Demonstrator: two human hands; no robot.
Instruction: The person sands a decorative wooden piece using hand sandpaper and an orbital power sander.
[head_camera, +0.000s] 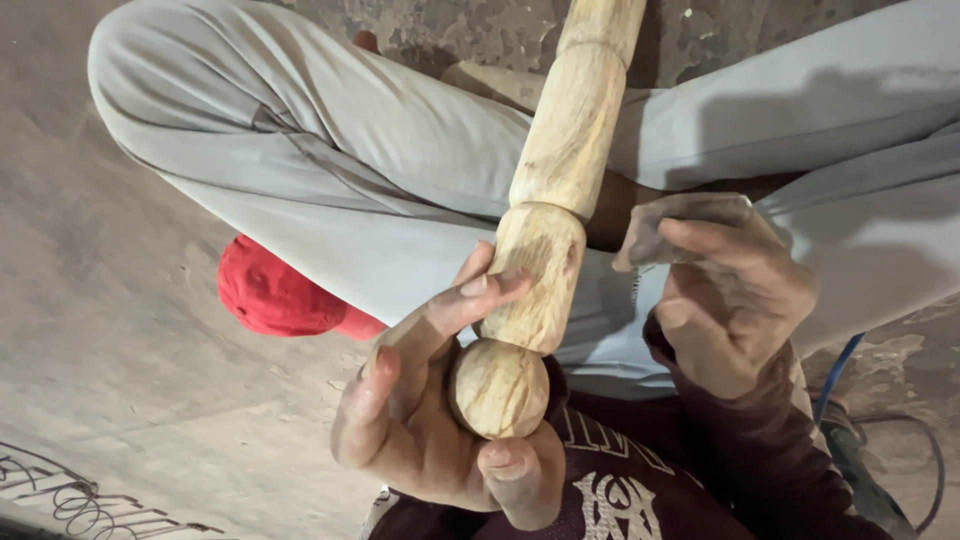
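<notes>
A long turned wooden post (565, 150) of pale wood, with a ball-shaped end (498, 388), lies across my lap and points away from me. My left hand (430, 420) cups the ball end, with fingers reaching up along the bulge above it. Just right of the post, my right hand (735, 290) pinches a small grey piece of sandpaper (690, 215) and is not touching the wood.
My crossed legs in light grey trousers (330, 170) fill the upper view. A red cap (275, 292) lies on the concrete floor (110, 340) by my left knee. A blue cable (840, 370) runs along the floor at the right.
</notes>
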